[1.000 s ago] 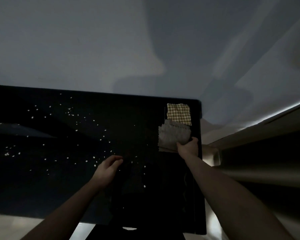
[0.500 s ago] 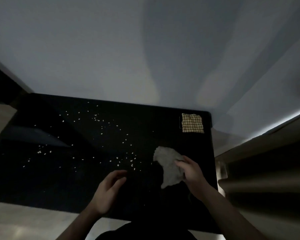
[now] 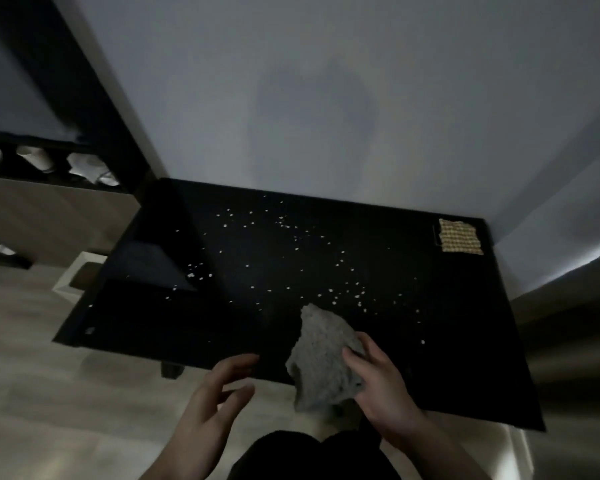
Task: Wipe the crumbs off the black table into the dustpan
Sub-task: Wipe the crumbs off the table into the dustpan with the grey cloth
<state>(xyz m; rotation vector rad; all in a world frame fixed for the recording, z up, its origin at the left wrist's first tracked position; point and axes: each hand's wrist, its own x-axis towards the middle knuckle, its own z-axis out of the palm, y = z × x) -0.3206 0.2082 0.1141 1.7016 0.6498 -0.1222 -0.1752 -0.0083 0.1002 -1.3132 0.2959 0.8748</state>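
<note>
The right hand [image 3: 383, 389] grips a crumpled grey cloth [image 3: 323, 362], fingers curled over its right side, and holds it at the near edge of the black table [image 3: 465, 341]. The cloth's upper point lies over the tabletop; its lower bulge hangs past the near edge, over the pale floor [image 3: 66, 410].

The left hand [image 3: 210, 407] is open and holds nothing, fingers spread and slightly bent. It sits just left of the cloth without touching it, its fingertips reaching the table's near edge, its palm out over the floor.

The crumbs [image 3: 291, 258] are scattered beyond both hands, from just past the cloth's tip out toward the far edge by the wall [image 3: 291, 81]. A few lie to the right of the right hand, one near it. Far to the left, the tabletop is mostly bare and dark, with only a few specks.

A checked cloth [image 3: 460, 236] lies flat at the far right corner, well apart from the right hand and close to the table's edges there.

The dustpan cannot be made out in this dim view. The near edge between the hands is free.
</note>
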